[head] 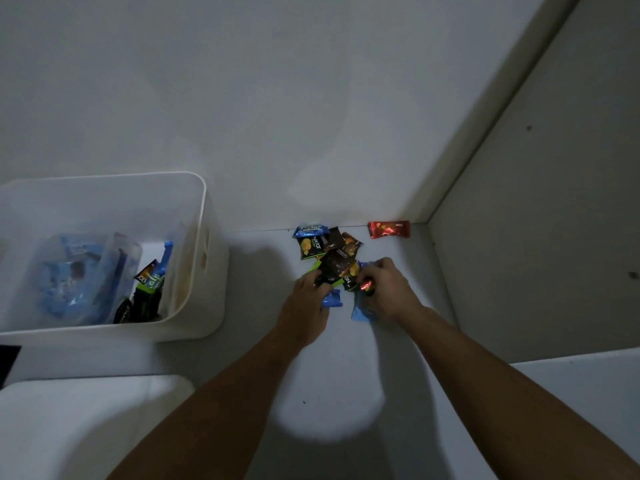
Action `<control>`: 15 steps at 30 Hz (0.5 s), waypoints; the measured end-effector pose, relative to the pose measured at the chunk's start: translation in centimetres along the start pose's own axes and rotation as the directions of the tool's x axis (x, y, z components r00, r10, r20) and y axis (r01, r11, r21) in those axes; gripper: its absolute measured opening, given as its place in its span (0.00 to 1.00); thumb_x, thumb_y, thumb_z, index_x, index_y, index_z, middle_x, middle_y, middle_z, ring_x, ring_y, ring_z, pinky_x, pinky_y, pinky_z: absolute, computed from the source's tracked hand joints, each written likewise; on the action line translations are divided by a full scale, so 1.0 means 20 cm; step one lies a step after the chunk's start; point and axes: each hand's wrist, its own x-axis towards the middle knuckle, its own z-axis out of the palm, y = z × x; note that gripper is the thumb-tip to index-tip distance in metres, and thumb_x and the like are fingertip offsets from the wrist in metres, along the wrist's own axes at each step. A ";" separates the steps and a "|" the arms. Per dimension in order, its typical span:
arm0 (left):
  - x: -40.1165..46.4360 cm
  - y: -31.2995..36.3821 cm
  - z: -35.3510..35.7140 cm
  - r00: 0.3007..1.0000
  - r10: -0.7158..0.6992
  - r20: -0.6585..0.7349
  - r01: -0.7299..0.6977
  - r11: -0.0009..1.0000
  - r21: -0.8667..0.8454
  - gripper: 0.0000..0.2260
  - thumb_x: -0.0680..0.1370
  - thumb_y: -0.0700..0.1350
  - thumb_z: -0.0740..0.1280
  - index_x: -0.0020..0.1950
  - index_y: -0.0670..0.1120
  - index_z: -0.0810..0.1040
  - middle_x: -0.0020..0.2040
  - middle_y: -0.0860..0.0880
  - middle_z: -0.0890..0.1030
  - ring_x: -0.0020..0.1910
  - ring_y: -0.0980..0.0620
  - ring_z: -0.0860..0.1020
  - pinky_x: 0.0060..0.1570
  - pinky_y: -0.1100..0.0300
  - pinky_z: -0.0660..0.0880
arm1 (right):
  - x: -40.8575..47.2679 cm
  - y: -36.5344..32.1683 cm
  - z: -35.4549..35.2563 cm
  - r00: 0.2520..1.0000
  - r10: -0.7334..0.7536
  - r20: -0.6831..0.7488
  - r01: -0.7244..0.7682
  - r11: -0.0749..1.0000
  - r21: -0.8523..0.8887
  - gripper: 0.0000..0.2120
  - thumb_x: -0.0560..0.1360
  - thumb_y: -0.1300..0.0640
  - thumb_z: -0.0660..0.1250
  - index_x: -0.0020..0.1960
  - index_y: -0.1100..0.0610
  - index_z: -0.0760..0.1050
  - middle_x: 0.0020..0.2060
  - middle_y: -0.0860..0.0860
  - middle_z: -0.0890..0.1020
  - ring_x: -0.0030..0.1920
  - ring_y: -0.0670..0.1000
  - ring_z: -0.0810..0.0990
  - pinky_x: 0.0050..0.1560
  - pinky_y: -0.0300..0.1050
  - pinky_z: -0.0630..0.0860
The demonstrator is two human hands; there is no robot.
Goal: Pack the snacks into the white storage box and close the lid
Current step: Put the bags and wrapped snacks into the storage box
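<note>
1. My left hand [309, 289] grips a dark green-edged packet [334, 268]; my right hand [382, 285] pinches a small red candy [365, 285], over the snack pile [327, 245].
2. White storage box [204, 216] sits well left, lid [86, 410] off.
3. Risk: overfull hands could drop slick wrappers on the way there.
4. Red bar [388, 229] in the corner is easily missed.

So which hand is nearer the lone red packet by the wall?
Right. The right hand is just below and left of the red packet; the left hand is farther left, across the snack pile.
</note>
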 end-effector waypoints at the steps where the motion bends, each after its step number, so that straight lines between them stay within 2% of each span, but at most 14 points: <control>1: -0.01 0.00 0.00 1.000 -0.004 -0.011 0.004 1.000 -0.022 0.15 0.76 0.41 0.67 0.62 0.45 0.76 0.70 0.44 0.69 0.65 0.46 0.70 0.60 0.56 0.73 | 0.00 0.00 -0.01 1.000 0.017 -0.017 -0.016 1.000 0.027 0.13 0.70 0.62 0.72 0.53 0.53 0.78 0.55 0.51 0.68 0.56 0.52 0.70 0.50 0.38 0.69; 3: -0.01 0.00 -0.03 0.999 -0.013 -0.048 0.011 0.999 -0.053 0.14 0.77 0.41 0.66 0.62 0.44 0.77 0.64 0.45 0.74 0.61 0.46 0.72 0.57 0.56 0.74 | 0.00 0.00 -0.03 0.997 0.050 -0.051 -0.046 0.996 0.075 0.11 0.70 0.61 0.74 0.52 0.55 0.80 0.52 0.49 0.69 0.54 0.50 0.70 0.48 0.37 0.67; 7: -0.01 0.03 -0.14 0.986 0.031 -0.165 -0.040 0.998 -0.051 0.10 0.76 0.41 0.66 0.56 0.42 0.79 0.48 0.44 0.82 0.44 0.44 0.78 0.40 0.53 0.76 | -0.01 -0.05 -0.11 0.995 0.067 -0.067 -0.059 0.993 0.105 0.06 0.69 0.59 0.74 0.43 0.51 0.80 0.49 0.51 0.73 0.49 0.50 0.72 0.47 0.41 0.68; 9: -0.02 0.03 -0.21 0.975 0.051 -0.216 -0.069 0.995 -0.077 0.11 0.75 0.42 0.64 0.54 0.40 0.80 0.42 0.43 0.82 0.38 0.43 0.78 0.35 0.52 0.77 | -0.01 -0.10 -0.16 0.995 0.083 -0.048 -0.075 0.987 0.145 0.10 0.70 0.62 0.73 0.37 0.48 0.76 0.44 0.50 0.75 0.48 0.51 0.75 0.45 0.43 0.73; 10: -0.02 0.04 -0.26 0.973 0.054 -0.224 -0.077 0.993 -0.095 0.12 0.75 0.43 0.63 0.55 0.40 0.80 0.43 0.42 0.81 0.38 0.42 0.78 0.37 0.50 0.77 | -0.02 -0.13 -0.20 0.995 0.091 -0.040 -0.082 0.980 0.181 0.12 0.70 0.63 0.73 0.36 0.48 0.76 0.41 0.48 0.76 0.46 0.52 0.77 0.44 0.46 0.76; 12: -0.03 0.06 -0.37 0.976 0.003 -0.216 -0.031 0.992 -0.125 0.13 0.78 0.44 0.62 0.61 0.43 0.77 0.48 0.42 0.80 0.46 0.42 0.77 0.44 0.49 0.76 | -0.03 -0.20 -0.28 0.994 0.106 -0.039 -0.093 0.966 0.241 0.10 0.70 0.66 0.73 0.37 0.51 0.79 0.39 0.51 0.80 0.41 0.55 0.82 0.43 0.52 0.82; 15: -0.01 0.05 -0.56 0.976 -0.069 -0.206 0.040 0.989 -0.141 0.13 0.79 0.47 0.62 0.63 0.49 0.75 0.52 0.43 0.80 0.52 0.42 0.76 0.49 0.51 0.73 | -0.04 -0.35 -0.39 0.992 0.097 -0.076 -0.069 0.951 0.301 0.10 0.67 0.69 0.73 0.35 0.54 0.80 0.32 0.56 0.81 0.28 0.55 0.81 0.36 0.56 0.83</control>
